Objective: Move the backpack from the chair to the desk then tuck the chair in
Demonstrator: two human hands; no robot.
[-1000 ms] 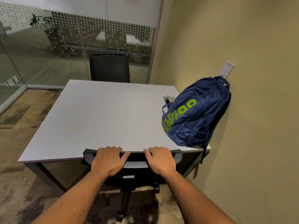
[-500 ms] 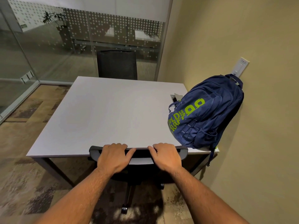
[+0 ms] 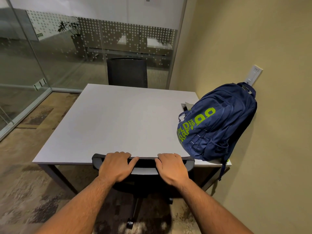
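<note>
A navy backpack (image 3: 217, 122) with lime-green lettering rests on the right side of the white desk (image 3: 118, 122), leaning against the tan wall. The black office chair (image 3: 145, 163) stands at the desk's near edge, its backrest top touching the edge and its seat hidden beneath. My left hand (image 3: 116, 165) grips the left part of the backrest top. My right hand (image 3: 171, 167) grips the right part. Fingers of both hands curl over the rim.
A second black chair (image 3: 127, 72) stands at the desk's far side before a glass partition (image 3: 50, 53). A wall plate (image 3: 255, 74) sits above the backpack. A cable opening (image 3: 185, 106) is in the desk near the bag. Patterned carpet (image 3: 25, 191) lies to the left.
The chair has rolled further under the desk with both hands pushing it. The view has risen and shifted, so the desk and backpack sit further right in frame.
</note>
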